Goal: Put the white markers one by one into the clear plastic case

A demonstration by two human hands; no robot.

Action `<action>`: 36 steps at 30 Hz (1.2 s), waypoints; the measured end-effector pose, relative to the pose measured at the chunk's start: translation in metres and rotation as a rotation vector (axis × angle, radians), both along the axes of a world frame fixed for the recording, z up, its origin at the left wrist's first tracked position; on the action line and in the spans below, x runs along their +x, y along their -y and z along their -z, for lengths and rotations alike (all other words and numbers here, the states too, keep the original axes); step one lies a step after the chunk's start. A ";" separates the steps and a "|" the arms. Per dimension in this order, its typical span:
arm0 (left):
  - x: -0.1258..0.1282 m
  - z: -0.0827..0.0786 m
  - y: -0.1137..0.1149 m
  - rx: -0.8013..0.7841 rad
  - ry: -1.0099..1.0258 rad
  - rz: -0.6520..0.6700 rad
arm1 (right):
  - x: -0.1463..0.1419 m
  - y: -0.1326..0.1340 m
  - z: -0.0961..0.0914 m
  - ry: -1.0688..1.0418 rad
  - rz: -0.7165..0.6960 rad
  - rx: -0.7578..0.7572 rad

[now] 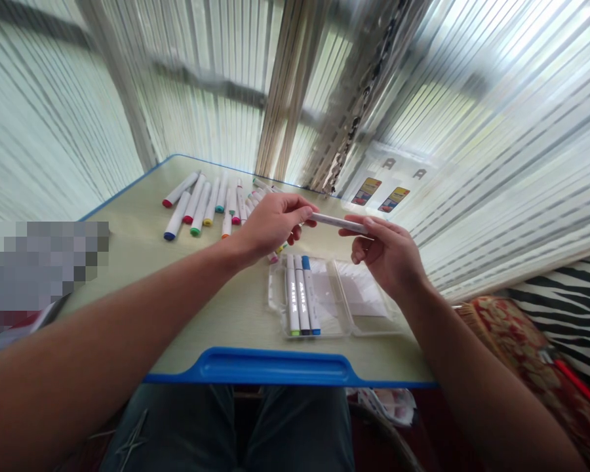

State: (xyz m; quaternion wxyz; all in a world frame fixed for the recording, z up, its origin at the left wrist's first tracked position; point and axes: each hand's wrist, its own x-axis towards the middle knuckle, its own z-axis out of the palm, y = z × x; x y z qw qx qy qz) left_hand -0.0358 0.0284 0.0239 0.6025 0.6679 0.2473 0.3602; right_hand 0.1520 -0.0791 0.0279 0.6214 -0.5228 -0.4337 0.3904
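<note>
Both my hands hold one white marker (335,221) level above the desk. My left hand (271,224) pinches its left end between thumb and fingers. My right hand (387,252) grips its right end, fingers curled. Below them an open clear plastic case (344,303) lies on the desk, with three markers (302,295) side by side in its left half. Several more capped markers (204,202) with coloured ends lie in a loose row at the far left of the desk.
The pale desk (211,308) has a blue rim and a blue pen groove (275,366) at the near edge. Striped curtains (496,131) surround it. A zebra-pattern cloth (565,308) and a patterned cushion (511,354) are at right. A blurred-out patch sits at left.
</note>
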 end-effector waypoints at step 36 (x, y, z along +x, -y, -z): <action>0.001 0.004 -0.001 0.016 0.088 0.107 | 0.007 -0.004 0.004 0.092 0.130 0.041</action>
